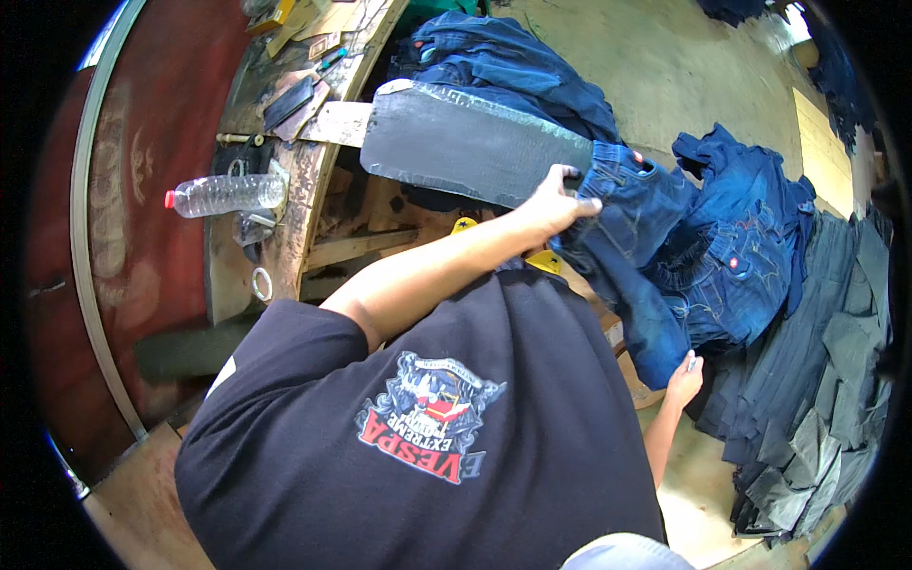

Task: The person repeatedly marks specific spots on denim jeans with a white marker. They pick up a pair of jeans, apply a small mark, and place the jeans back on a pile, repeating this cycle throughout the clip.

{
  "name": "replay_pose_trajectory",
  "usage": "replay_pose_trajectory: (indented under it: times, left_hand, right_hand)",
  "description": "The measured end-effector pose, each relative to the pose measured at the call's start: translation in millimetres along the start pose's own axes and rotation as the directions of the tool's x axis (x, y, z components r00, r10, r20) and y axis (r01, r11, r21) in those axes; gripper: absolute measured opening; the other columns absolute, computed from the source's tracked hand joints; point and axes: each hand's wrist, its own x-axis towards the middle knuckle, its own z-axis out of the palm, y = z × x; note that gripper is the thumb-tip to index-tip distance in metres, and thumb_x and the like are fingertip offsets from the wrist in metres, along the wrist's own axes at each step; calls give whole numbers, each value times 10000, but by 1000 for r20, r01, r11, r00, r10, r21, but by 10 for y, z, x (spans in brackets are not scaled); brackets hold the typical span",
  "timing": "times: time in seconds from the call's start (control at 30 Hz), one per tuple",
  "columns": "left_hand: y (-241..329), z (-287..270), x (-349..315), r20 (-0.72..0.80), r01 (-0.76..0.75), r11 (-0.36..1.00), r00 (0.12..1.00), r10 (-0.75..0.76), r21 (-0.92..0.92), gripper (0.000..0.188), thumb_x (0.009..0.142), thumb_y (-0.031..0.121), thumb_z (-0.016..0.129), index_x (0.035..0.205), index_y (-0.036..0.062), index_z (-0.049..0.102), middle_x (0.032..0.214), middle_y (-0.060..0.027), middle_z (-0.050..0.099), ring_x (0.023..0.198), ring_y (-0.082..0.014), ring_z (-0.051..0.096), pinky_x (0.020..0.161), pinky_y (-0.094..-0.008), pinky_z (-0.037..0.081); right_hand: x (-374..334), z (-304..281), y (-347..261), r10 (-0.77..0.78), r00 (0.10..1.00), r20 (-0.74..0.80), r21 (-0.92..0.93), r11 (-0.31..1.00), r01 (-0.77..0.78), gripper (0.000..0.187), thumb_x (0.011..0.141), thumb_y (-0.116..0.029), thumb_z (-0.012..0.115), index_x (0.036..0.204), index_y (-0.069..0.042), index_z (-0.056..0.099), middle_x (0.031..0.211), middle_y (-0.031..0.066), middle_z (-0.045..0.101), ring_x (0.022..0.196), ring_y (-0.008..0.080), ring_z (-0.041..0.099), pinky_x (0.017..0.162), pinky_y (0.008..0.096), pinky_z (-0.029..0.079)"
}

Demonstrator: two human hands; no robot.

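My left hand (554,201) is at the waist end of a pair of blue jeans (622,214), its thumb and fingers closed on the waistband edge. The waist lies against the right end of a long dark padded board (465,142); how far it goes over the board I cannot tell. Lower and to the right, my right hand (685,380) pinches the hanging end of a leg of the same jeans. Just right of them lies a heap of other blue jeans (736,266); some of its folds run together with the held pair.
Behind the board is a pile of blue denim (513,62). Dark grey garments (807,351) are stacked at far right. On the worn wooden bench (313,204) at left are a clear plastic bottle (228,196), a phone-like dark slab (289,103) and small items.
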Motion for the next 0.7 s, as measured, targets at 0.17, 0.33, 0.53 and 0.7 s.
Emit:
replay_pose_trajectory:
  times: [0.17,0.33,0.53,0.7]
  left_hand:
    - [368,-799,344,-209,-47,923,968,137,383,454,985,417,821,1102,-21,805,1144,-143,804,1122,-225,724,1019,-396,551]
    - [746,-2190,420,-555,-115,984,814,172,136,427,1009,338,798,1253,-10,755,1244,-129,775,1106,-229,692,1068,-407,513]
    - [770,-4121,206,-642,-336,877,597,481,344,411,1040,203,767,1373,-32,715,1331,-82,747,1161,-212,672,1057,-396,513]
    - [920,-4882,14,-686,-168,866,547,480,471,339,1030,250,801,1192,-47,813,1100,-77,809,973,-199,716,933,-357,550]
  right_hand:
    - [535,33,-1083,-220,974,-46,271,936,224,334,1153,-317,578,1118,8,645,1045,288,674,980,527,629,857,551,503]
    - [1149,-181,-3158,-509,823,-252,453,690,565,459,1090,-398,683,1308,5,691,1342,220,712,1250,422,680,1048,455,545]
    - [947,-149,-5194,-806,586,-80,342,530,776,473,1013,-527,739,972,-74,609,931,197,764,915,431,763,777,534,605]
    - [789,54,-5967,-830,513,-217,337,430,838,470,1028,-541,708,956,-88,605,831,186,760,823,430,769,705,552,606]
